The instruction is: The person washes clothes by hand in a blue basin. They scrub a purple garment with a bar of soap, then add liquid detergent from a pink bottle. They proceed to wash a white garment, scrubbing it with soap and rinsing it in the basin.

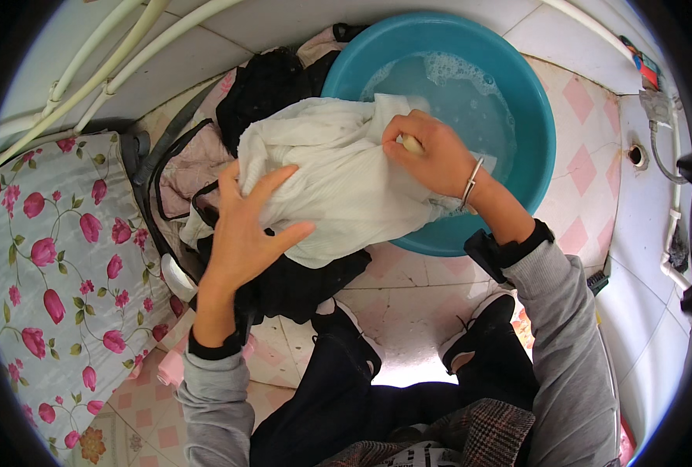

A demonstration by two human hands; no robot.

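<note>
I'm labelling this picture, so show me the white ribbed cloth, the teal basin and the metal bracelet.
White ribbed cloth (322, 183): head view, middle of its folds.
Teal basin (535, 128): head view, right inner wall.
Metal bracelet (472, 184): head view, middle of its visible band.

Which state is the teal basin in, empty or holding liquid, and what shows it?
Not empty, partly filled: cloudy liquid and white suds lie inside the teal basin, with bare wall above them.

L hand (245, 226) + R hand (437, 156): qty 2, ctr. Teal basin (543, 128): 1, upper ctr. White cloth (330, 175): 1, ctr. Pale pc. (412, 144): 1, ctr. Bracelet (471, 187): 1, R of ctr. Grey sleeves (560, 311): 2, lower L/R. Shoes (361, 331): 2, lower ctr. Floral cover (70, 265): 1, far L.
</note>
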